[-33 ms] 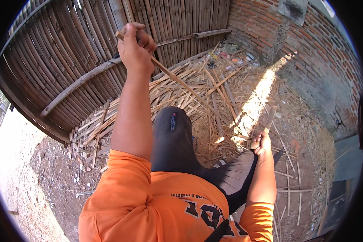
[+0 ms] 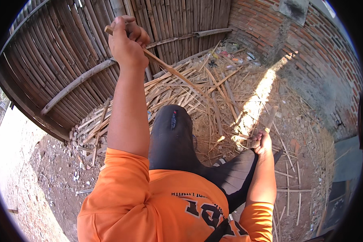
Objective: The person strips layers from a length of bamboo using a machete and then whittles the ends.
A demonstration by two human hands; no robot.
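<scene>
Raised at the upper left, my left hand [image 2: 128, 44] is closed around a long bamboo strip [image 2: 174, 73]. A short end of the strip sticks out above the thumb; the rest slants down to the right over a pile of split bamboo [image 2: 173, 90]. Its far end blends into the litter. Beside my right knee, my right hand [image 2: 263, 143] is closed on the handle of what looks like a knife [image 2: 272, 116], its flat blade pointing up and away. A thin dark piece lies left of that fist; whether it touches the hand I cannot tell.
A bamboo slat wall [image 2: 68, 52] with a pole rail stands at the left and back. A brick wall [image 2: 262, 26] closes the right side. Loose strips [image 2: 288, 189] lie on the dirt at lower right. My bent knee [image 2: 171, 125] rises in the middle.
My left hand has moved up and to the left, drawing the bamboo strip along with it. My right hand with the knife has hardly moved.
</scene>
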